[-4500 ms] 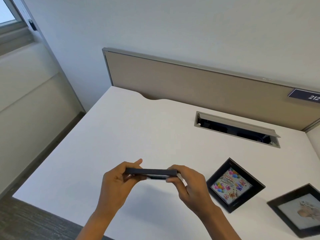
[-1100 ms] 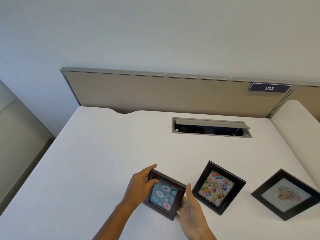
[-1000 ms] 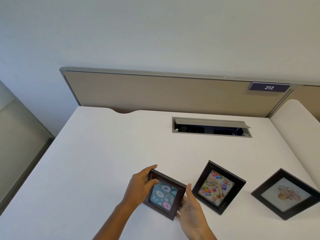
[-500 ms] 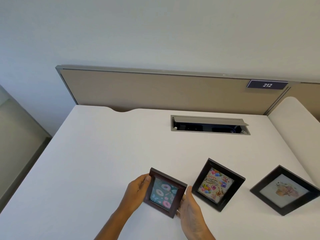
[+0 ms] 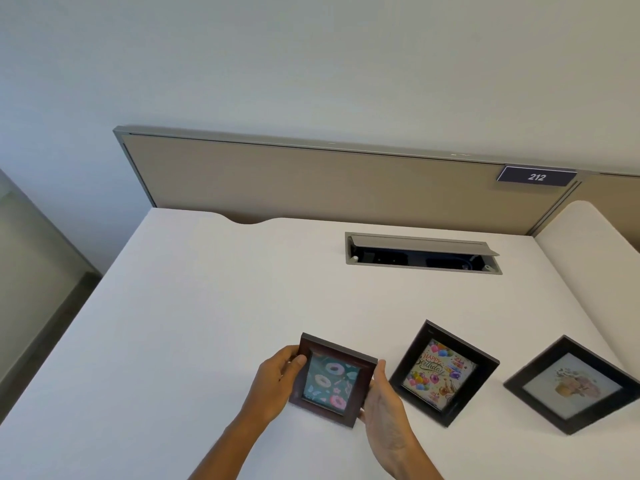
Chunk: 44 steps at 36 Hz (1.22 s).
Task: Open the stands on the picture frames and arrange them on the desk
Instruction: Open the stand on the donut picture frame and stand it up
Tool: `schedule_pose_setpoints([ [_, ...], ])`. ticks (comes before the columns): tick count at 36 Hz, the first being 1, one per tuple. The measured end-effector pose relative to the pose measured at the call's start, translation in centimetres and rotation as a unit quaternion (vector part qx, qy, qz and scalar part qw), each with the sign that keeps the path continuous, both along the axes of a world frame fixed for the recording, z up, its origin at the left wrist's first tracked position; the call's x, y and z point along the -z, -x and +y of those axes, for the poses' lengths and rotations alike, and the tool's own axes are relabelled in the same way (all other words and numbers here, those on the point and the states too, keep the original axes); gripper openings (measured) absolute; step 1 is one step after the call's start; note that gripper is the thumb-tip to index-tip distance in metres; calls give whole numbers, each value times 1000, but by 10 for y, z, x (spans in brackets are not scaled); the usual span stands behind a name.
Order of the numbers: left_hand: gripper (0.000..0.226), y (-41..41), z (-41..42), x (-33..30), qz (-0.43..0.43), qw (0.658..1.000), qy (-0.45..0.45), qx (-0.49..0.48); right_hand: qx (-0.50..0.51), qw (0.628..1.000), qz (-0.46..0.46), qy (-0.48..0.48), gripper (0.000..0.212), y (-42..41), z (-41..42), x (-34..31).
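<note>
A dark brown frame with a donut picture (image 5: 329, 381) stands tilted back on the white desk (image 5: 194, 306), near its front edge. My left hand (image 5: 277, 379) grips its left side, thumb on the front. My right hand (image 5: 384, 400) presses against its right side. To the right a black frame with a birthday picture (image 5: 441, 374) leans back on its stand. Further right stands a black frame with a pale floral picture (image 5: 573, 386). The stands behind all three frames are hidden.
An open cable tray (image 5: 422, 254) is sunk into the desk at the back. A beige partition (image 5: 311, 178) with a "212" label (image 5: 536, 176) runs behind the desk. A second white surface (image 5: 595, 244) adjoins on the right. The floor drops off at the left.
The donut frame went from held edge-on in the air to resting on the desk facing me. Over the last second both hands have tilted it slightly more upright.
</note>
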<state>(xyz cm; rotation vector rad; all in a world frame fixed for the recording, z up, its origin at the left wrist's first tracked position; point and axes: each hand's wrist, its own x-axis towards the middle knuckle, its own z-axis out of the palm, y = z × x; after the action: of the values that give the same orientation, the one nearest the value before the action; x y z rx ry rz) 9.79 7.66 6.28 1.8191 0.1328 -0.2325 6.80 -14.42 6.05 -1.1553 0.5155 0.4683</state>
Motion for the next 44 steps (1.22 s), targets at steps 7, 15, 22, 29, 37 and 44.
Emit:
schedule_pose_setpoints([
  [7,21,-18,33,-5,-17,999,-2,-32,-50,999,-9,17,83,-36,33,-18],
  [15,16,-55,95,-9,-16,993,4,-114,-104,994,-20,39,80,-106,97,-28],
  [22,16,-98,163,-16,-30,987,-10,-156,-167,984,-39,53,77,-177,167,-37],
  [29,14,-155,232,-20,-37,975,-69,-208,-235,969,-51,54,84,-256,242,-38],
  [37,22,-222,301,-9,-15,959,-94,-268,-288,954,-61,59,87,-346,325,-29],
  [44,28,-280,351,1,-7,945,-79,-319,-311,948,-59,39,88,-410,384,-12],
])
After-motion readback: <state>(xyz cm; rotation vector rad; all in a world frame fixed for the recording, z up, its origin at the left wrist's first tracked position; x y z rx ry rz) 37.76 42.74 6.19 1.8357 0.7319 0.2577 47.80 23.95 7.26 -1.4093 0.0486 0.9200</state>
